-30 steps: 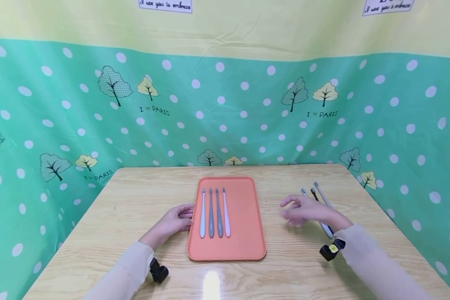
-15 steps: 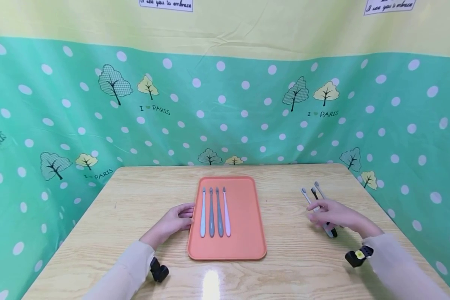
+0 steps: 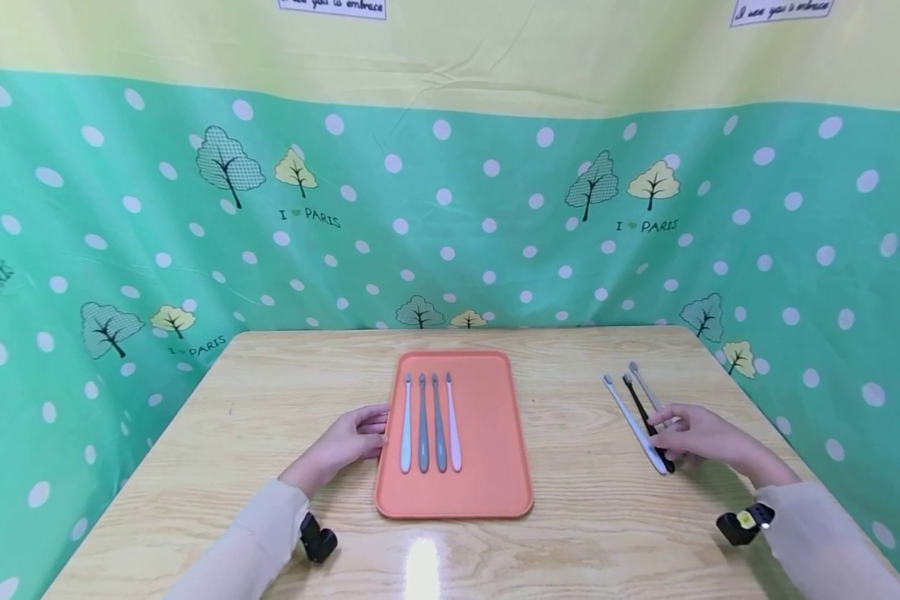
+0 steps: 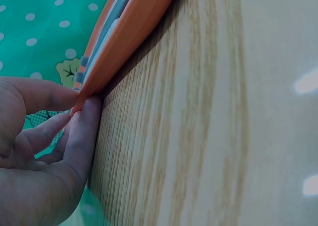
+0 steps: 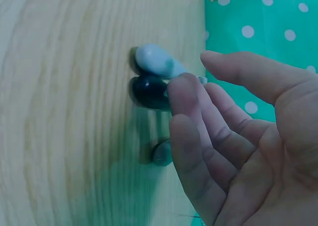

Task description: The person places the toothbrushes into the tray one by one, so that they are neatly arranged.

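Two hands: left (image 3: 347,439) pinches tray (image 3: 491,433); only right wrist view shows right one (image 5: 268,156) unclenched.

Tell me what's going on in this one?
A person is holding a tray by its edge with the left hand; four toothbrushes lie in a row on it. The right hand is over three more on the table: a white toothbrush, a black one and a grey one. Whether it touches any is hard to tell.
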Tool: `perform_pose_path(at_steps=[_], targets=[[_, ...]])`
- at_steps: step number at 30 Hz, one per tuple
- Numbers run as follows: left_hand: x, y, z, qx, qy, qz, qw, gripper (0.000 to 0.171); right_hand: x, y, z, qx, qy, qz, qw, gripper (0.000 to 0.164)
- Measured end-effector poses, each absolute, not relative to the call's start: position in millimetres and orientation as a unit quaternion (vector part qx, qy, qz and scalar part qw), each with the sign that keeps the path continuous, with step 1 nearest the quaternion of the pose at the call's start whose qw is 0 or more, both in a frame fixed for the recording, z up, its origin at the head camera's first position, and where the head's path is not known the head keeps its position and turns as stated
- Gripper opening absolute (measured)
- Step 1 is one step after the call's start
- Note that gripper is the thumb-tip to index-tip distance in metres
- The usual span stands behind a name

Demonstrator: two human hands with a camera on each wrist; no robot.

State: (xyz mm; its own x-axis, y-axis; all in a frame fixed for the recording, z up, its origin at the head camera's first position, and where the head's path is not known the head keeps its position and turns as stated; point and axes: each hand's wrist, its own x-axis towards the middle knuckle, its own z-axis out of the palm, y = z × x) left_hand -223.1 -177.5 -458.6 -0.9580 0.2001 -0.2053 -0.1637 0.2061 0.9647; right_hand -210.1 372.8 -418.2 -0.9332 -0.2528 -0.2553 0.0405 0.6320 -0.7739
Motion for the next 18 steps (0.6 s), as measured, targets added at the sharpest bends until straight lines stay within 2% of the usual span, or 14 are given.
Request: perform_pose_path(at_steps=[18], targets=[[-222.9,-177.9,-459.1,0.02,0.759,0.636,0.139,0.058,-210.4,362.7,-426.1,-0.044,0.915,-0.385,0.117,0.039]])
